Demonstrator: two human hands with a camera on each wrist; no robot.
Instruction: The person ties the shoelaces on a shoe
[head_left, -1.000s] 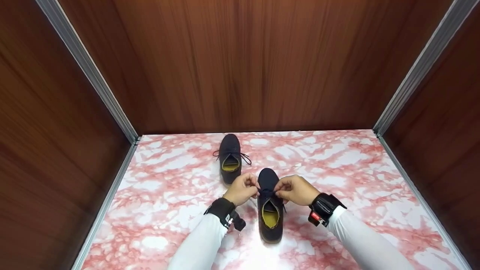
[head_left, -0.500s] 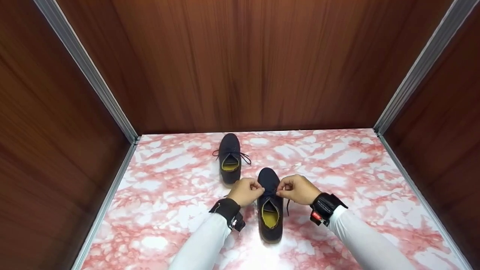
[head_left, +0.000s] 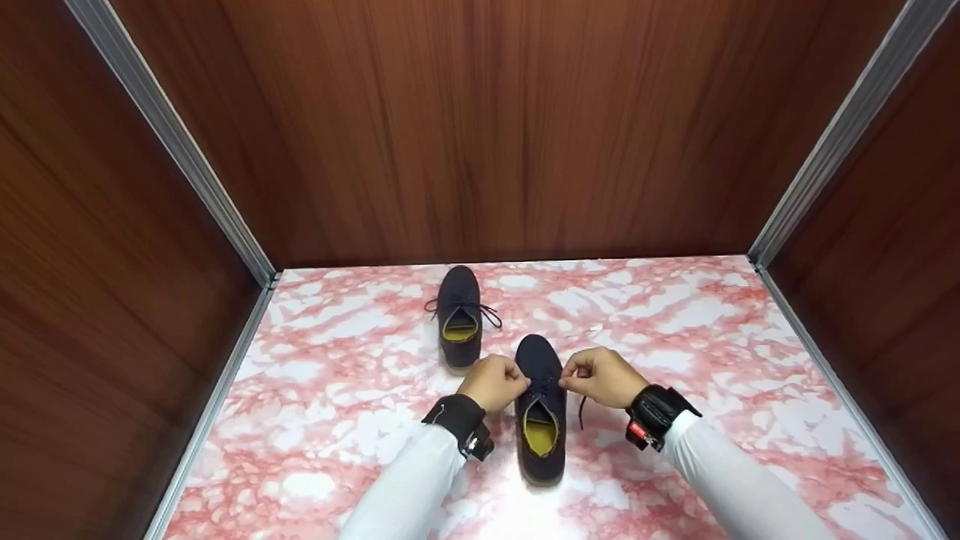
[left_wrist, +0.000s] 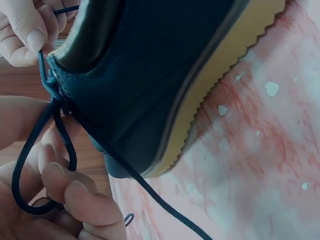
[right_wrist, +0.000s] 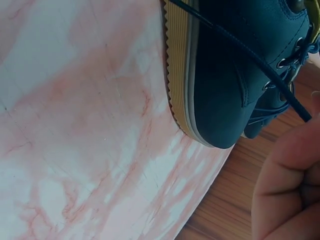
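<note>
A dark navy lace-up shoe (head_left: pixel 543 469) with a yellow lining stands on the table, toe pointing away. At the left side of its lacing, my left hand (head_left: pixel 495 384) holds the shoelace. The left wrist view shows a loop of the lace (left_wrist: pixel 18 172) running through the curled fingers of that hand (left_wrist: pixel 75 200). My right hand (head_left: pixel 604 376) is at the shoe's right side and pinches another part of the lace between thumb and fingertips. A loose lace end (head_left: pixel 581 412) hangs below the right hand. In the right wrist view the lace (right_wrist: pixel 250 55) crosses the shoe's side (right_wrist: pixel 215 95) toward my fingers.
A matching shoe (head_left: pixel 459 352) stands farther back and left, its lace tied in a bow (head_left: pixel 489 313). The red-and-white marbled tabletop (head_left: pixel 315 420) is enclosed by brown wood-grain panels (head_left: pixel 480 135) with grey metal edging (head_left: pixel 217 202).
My left hand has turned over, and its fingertips have moved slightly right onto the lacing. The right hand has drifted slightly right with its lace. Both shoes stay in place.
</note>
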